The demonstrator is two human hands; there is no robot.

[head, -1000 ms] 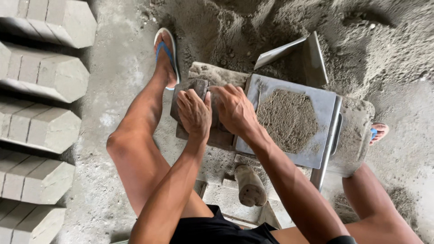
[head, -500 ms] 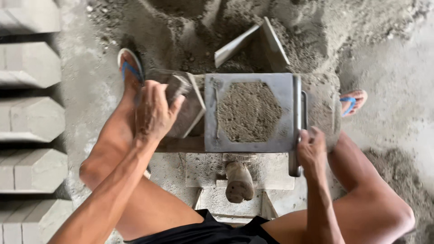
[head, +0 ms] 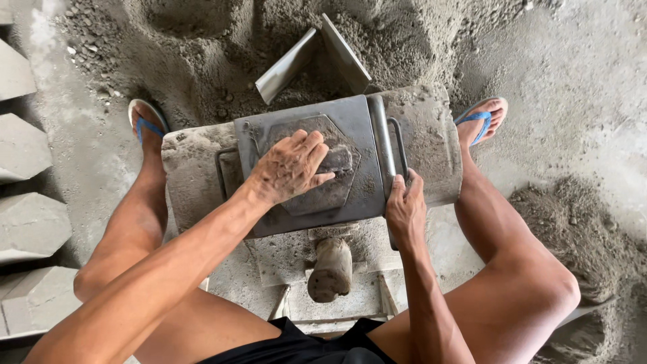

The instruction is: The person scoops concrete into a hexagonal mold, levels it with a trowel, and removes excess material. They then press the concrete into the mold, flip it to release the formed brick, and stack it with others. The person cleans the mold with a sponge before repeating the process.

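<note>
We count two hands at work. Our left hand (head: pixel 291 168) lies flat, fingers spread and gripping nothing, on the one hexagonal plate (head: pixel 317 168) set in the grey metal mould (head: pixel 310 165) at the centre of the frame. Our right hand (head: pixel 404 209) has its grip closed around the one long bar handle (head: pixel 383 152) at the mould's right edge; that bar's long axis runs from the top toward the bottom of the frame, while the mould's long side runs left to right. One worn wooden stub (head: pixel 330 269) juts out below the mould, pointing toward us. Two flat metal blades (head: pixel 313 57) stand in the sand pile (head: pixel 222 40) at the upper middle, meeting in a V. We see two feet in blue sandals (head: pixel 482 118), one on either side. Four pale concrete blocks (head: pixel 23 152) line the left edge, all cut off by the frame. What lies under the plate is hidden.
</note>
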